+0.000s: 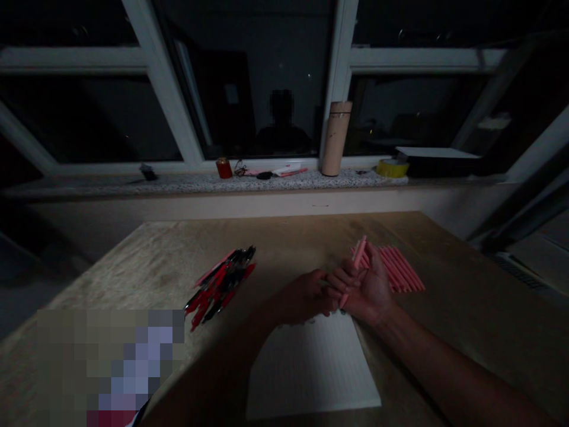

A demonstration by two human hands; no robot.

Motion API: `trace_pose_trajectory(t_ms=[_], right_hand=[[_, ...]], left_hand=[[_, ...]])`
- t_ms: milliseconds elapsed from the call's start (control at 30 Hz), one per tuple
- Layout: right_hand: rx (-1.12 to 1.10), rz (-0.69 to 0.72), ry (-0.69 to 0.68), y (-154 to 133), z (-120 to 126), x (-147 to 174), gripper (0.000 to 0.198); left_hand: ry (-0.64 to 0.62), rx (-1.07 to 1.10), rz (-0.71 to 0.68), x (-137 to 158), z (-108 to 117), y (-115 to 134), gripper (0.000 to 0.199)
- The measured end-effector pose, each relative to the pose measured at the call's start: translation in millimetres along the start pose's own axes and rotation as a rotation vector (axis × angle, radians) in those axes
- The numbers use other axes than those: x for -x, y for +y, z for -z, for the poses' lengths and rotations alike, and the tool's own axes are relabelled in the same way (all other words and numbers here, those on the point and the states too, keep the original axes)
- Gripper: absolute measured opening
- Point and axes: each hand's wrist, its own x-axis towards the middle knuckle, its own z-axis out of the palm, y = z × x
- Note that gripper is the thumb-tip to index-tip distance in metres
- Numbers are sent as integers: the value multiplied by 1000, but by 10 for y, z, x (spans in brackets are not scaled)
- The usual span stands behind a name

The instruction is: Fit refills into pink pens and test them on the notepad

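My right hand (367, 290) is turned palm up, its fingers curled round a slim pink pen-like stick (360, 252) that slants up past the fingertips. A pink end also shows below the fingers. My left hand (306, 296) has its fingers closed against the right hand's fingers; what they grip, if anything, is hidden. Just beyond the right hand lies a row of similar pink sticks (402, 270), side by side on the table. Beneath both hands is a white lined notebook page (315, 367). Left of the hands lies a loose pile of red and black pens (220, 287).
The wooden table (151, 261) meets a wall under a stone window sill (191, 185). On the sill stand a small red jar (224, 168), a tan flask (336, 139), a yellow tape roll (392, 168) and a flat dark box (438, 163). Dim light blurs details.
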Motion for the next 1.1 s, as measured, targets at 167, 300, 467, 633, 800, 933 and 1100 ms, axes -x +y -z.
trace_pose_trajectory(t_ms=[167,300,467,633,800,933,1100], right_hand=[[12,114,75,35,-82,11,51],[43,136,81,44,-90,0,53],[100,145,87,22,-55,-17,55],[89,164,95,-7,-17,-38,52],[62,210,130,16,20,-49,48],[90,275,131,40,49,-43,43],[137,338,85,8,11,-121,41]], left_hand=[[58,117,-5,-67,-57,-88,38],[131,187,24,-90,-83,-109,43],[129,194,32,-61,-33,-64,48],[118,21,49,-15,98,18,45],[100,-87,46,12,169,72,28],[109,-74,25,5,214,81,22],[142,-67,68,-19,294,8,21]])
